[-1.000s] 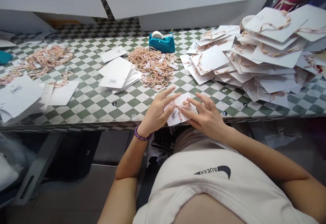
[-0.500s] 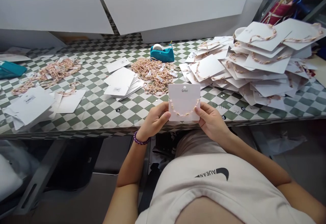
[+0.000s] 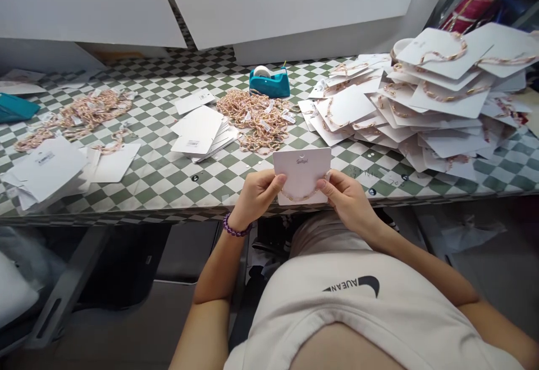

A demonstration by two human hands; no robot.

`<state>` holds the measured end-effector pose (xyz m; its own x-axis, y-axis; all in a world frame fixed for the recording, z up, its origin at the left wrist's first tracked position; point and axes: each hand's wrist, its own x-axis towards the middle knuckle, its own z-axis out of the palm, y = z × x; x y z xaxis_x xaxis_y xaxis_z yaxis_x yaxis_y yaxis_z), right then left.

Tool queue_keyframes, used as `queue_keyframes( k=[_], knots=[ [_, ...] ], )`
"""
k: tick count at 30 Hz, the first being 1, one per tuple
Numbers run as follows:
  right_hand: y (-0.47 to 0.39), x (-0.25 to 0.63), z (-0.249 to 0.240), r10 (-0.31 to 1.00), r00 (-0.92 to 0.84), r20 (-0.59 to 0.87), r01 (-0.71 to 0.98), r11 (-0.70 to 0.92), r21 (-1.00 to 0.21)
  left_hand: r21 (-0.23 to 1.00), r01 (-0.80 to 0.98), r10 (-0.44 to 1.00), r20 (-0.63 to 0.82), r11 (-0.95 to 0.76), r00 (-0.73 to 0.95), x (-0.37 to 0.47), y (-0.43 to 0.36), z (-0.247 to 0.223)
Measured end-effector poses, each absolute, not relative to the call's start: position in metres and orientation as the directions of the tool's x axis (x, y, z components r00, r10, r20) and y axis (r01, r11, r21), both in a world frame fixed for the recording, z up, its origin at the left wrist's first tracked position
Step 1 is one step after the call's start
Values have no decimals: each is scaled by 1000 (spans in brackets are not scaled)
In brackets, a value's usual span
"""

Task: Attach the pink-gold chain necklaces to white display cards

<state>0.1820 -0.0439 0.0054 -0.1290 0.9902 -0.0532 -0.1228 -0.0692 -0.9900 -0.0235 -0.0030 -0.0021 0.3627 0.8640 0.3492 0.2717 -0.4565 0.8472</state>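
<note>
At the front edge of the tabletop [image 3: 160, 179], a white card [image 3: 302, 169] with a beaded strand [image 3: 301, 197] is held up.
The left hand [image 3: 257, 191] pinches the left side of the card, its thumb in front; the strand curves low across the card; the right hand [image 3: 348, 195] pinches the right side likewise; farther right lies a large pile of cards with strands [image 3: 446, 100].
</note>
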Motion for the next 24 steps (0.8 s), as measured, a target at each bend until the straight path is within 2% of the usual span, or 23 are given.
queue_keyframes(
  k=[4, 9, 13, 16, 20, 24],
  knots=[
    [-44, 185, 3, 988, -150, -41, -101, -57, -993, 804, 256, 823, 431, -536, 369, -24, -4, 0],
    [-45, 190, -4, 977, -185, -107, -123, -131, -984, 732, 271, 773, 530, -625, 349, -23, -6, 1],
    [-44, 191, -3, 955, -280, -100, -201, -161, -966, 730, 303, 788, 530, -612, 314, -23, -7, -2],
    [-46, 190, 2, 947, -315, -61, -198, -128, -972, 710, 361, 796, 550, -604, 252, -23, -9, -5],
    [-42, 195, 16, 987, -151, 48, -80, 36, -996, 670, 388, 768, 605, -633, 210, -23, -11, -7],
    [6, 234, 50, 993, -30, 114, 49, 116, -992, 755, 305, 814, 519, -580, 262, -22, -12, -5]
  ],
)
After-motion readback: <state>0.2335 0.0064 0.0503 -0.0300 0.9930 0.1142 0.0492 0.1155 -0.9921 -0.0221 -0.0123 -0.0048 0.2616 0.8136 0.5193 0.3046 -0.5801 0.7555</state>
